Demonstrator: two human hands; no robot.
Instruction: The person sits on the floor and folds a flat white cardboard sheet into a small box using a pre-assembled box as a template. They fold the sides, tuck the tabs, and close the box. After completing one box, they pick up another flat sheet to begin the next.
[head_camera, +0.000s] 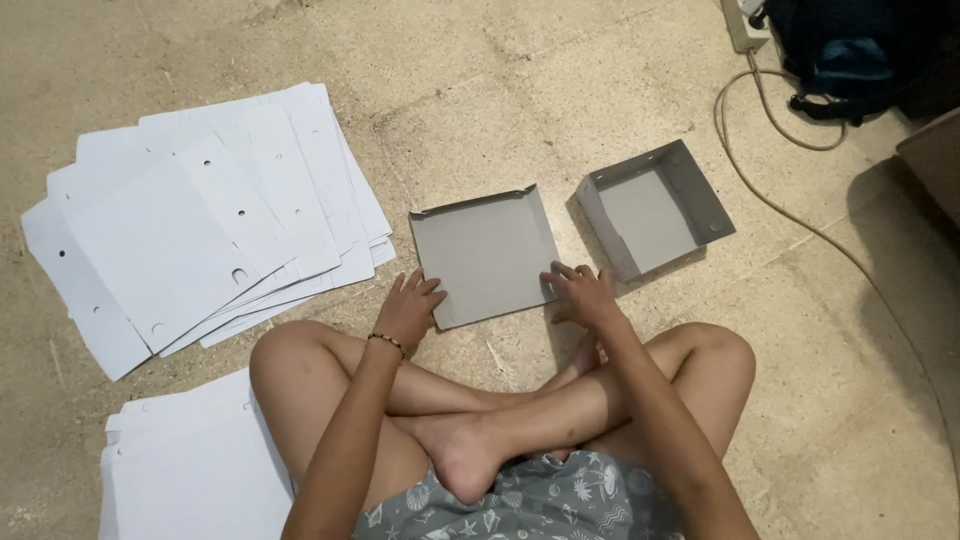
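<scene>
A grey cardboard sheet (485, 252) with partly raised edges lies on the floor in front of my crossed legs. My left hand (410, 310) rests at its near left corner, fingers spread on the edge. My right hand (580, 293) presses its near right edge with the fingertips. Just to the right sits a folded grey cardboard box (655, 208), open side up, apart from both hands.
A fanned pile of flat white cardboard sheets (200, 225) with punched holes lies to the left; another white stack (190, 470) sits by my left knee. A beige cable (770, 190) and power strip (745, 22) run at the upper right, next to a dark bag (850, 50).
</scene>
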